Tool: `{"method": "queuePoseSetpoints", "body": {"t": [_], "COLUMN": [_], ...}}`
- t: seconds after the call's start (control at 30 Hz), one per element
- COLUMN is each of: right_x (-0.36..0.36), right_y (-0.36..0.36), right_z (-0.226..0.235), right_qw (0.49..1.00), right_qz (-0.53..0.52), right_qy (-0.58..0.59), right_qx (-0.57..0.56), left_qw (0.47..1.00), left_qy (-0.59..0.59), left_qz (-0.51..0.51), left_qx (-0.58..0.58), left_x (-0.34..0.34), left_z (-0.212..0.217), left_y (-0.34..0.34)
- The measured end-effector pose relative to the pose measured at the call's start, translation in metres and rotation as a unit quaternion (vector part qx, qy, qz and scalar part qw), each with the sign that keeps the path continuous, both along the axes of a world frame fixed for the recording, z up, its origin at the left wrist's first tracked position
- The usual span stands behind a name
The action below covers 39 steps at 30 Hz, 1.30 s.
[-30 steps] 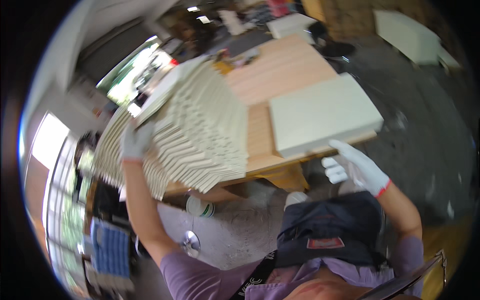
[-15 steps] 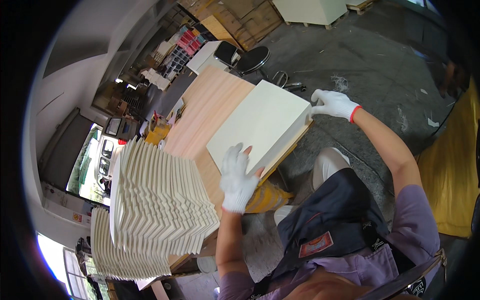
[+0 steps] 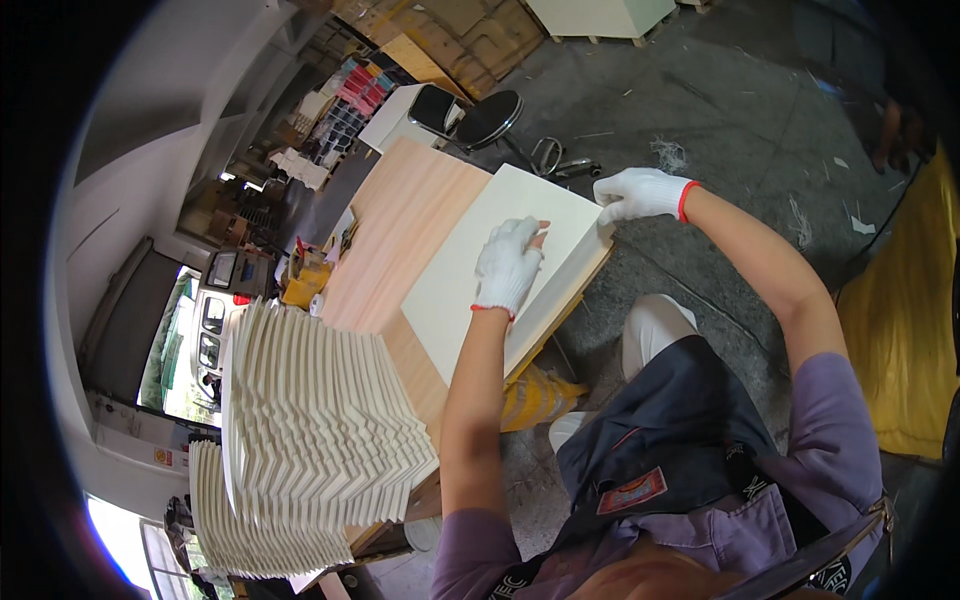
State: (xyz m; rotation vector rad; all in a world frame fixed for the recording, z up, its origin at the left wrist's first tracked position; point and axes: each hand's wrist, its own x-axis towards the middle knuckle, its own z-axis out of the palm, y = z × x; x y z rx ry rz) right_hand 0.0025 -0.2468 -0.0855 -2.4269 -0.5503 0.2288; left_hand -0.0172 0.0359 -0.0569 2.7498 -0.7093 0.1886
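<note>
A thick, squared stack of cream paper sheets [image 3: 475,265] lies on the wooden tabletop in front of me. My left hand [image 3: 508,262], in a white knitted glove with bare thumb and fingertip showing, rests on top of it with the fingers stretched out. At the stack's far right corner is my right hand [image 3: 642,195], gloved in white with a red cuff. Its fingers and thumb close around the corner of the top sheet; how many sheets they pinch is hidden. Left of the stack rises a big pile of folded cream sheets [image 3: 330,400] with staggered, wavy edges.
Bare wood-grain tabletop [image 3: 400,225] stretches beyond the stack. A yellow box of tools [image 3: 308,280] stands at its left edge. Past the far end is a black swivel stool [image 3: 490,120]. Yellow wrapped material [image 3: 540,395] sits under the table, and a yellow cover [image 3: 900,320] hangs at right.
My left hand has moved from the stack's near left edge onto its top, farther away. My right hand has come slightly left, its fingers closing at the corner.
</note>
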Motion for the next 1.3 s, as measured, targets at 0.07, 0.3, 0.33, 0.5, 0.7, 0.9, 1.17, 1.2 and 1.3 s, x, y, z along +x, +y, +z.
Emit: {"method": "queuePoseSetpoints", "body": {"t": [0.07,0.3,0.33,0.5,0.7,0.9,1.17,1.2,1.3], "right_x": [-0.007,0.001,0.005,0.017,0.006,0.003,0.003,0.003,0.002], "right_y": [0.008,0.031,0.035,0.051,0.059,0.063,0.062,0.063,0.062], "right_z": [0.002,-0.009,-0.004,-0.012,-0.021,-0.034,-0.036,-0.036,-0.037], "right_qw": [0.997,0.958,0.953,0.978,0.962,0.948,0.953,0.953,0.951], "right_qz": [-0.038,-0.053,-0.039,-0.066,-0.162,-0.171,-0.173,-0.174,-0.165], "right_qy": [0.061,-0.268,-0.287,-0.172,-0.102,-0.163,-0.15,-0.15,-0.171], "right_qx": [0.032,-0.086,-0.085,0.096,0.195,0.215,0.197,0.2,0.198], "left_qw": [1.0,0.992,0.994,0.993,0.966,0.945,0.958,0.957,0.954], "left_qy": [-0.003,0.073,0.05,-0.031,0.102,0.112,0.132,0.132,0.134], "left_qz": [0.01,0.07,0.072,-0.004,-0.012,-0.058,-0.032,-0.033,-0.042], "left_qx": [0.005,-0.081,-0.065,-0.115,-0.238,-0.303,-0.254,-0.258,-0.264], "left_x": [0.013,0.027,0.028,0.029,0.031,0.036,0.032,0.033,0.033], "left_z": [-0.01,-0.026,-0.028,-0.05,-0.052,-0.06,-0.054,-0.054,-0.054], "left_y": [-0.009,-0.02,-0.018,-0.017,-0.013,-0.009,-0.011,-0.011,-0.01]}}
